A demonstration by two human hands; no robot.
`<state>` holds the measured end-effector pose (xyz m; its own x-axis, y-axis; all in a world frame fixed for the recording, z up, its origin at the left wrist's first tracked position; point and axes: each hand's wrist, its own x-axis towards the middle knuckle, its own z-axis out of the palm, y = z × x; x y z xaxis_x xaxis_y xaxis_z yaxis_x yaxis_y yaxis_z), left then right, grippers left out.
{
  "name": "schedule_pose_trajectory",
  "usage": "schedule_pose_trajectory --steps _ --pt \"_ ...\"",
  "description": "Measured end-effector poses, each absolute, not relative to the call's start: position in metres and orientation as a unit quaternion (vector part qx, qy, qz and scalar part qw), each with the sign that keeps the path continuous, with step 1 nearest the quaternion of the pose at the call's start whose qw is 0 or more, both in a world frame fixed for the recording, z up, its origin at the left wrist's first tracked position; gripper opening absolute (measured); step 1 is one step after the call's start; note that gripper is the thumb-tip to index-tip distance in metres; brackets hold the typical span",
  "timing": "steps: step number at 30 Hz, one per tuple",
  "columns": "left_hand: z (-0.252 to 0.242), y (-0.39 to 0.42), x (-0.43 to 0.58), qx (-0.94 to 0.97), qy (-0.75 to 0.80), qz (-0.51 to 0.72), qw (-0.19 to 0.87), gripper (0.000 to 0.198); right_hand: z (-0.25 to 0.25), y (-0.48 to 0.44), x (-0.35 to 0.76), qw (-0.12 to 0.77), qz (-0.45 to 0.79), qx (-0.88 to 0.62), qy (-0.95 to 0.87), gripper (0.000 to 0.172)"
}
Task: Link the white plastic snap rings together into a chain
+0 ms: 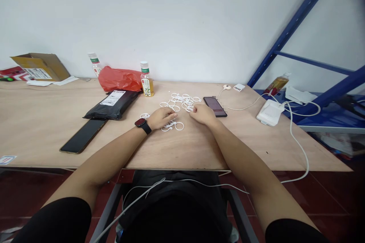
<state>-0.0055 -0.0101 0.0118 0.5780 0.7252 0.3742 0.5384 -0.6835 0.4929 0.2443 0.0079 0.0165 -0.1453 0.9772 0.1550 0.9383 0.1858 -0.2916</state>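
Observation:
A loose pile of white plastic rings with small eyelets, like curtain rings (176,109), lies on the tabletop in front of me. My right hand (203,114) is closed at the pile's right side, its thumb and forefinger pinched on a white ring. My left hand (161,118) is low over the table, left of the pile, with its fingers bent and together. More white rings (179,126) lie under and beside its fingertips; whether any is gripped is hidden. One more ring (144,115) shows behind my left wrist, which wears a black watch (143,124).
Right of the rings lie a phone (215,106), a white charger (238,87) and a white device (269,112) with cables. Leftward are a bottle (146,79), a red bag (119,79), a black parcel (114,105), another phone (83,136) and an opened carton (41,66). A blue frame (296,26) stands right.

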Motion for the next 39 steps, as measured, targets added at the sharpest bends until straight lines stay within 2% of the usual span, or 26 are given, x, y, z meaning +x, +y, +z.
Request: schedule_pose_trajectory --steps 8,13,17,23,31,39 --pt "0.013 -0.012 -0.004 0.860 0.363 0.330 0.139 0.032 0.020 0.004 0.237 0.291 0.088 -0.597 -0.743 0.010" --pt "0.012 -0.010 -0.004 0.861 0.363 0.333 0.125 0.031 0.019 0.004 0.234 0.346 0.104 -0.588 -0.724 0.014" --pt "0.010 -0.009 -0.004 0.863 0.360 0.332 0.124 0.031 0.018 0.004 0.235 0.354 0.118 -0.596 -0.711 0.020" --pt "0.011 -0.009 -0.004 0.857 0.335 0.375 0.113 0.028 0.015 0.002 0.231 0.371 0.142 -0.537 -0.744 0.018" --pt "0.007 -0.010 0.000 0.855 0.291 0.419 0.091 0.028 0.015 -0.017 0.204 0.335 0.140 -0.450 -0.816 0.015" --pt "0.013 -0.009 -0.002 0.852 0.315 0.412 0.068 0.030 0.011 -0.017 0.203 0.392 0.174 -0.378 -0.820 0.019"
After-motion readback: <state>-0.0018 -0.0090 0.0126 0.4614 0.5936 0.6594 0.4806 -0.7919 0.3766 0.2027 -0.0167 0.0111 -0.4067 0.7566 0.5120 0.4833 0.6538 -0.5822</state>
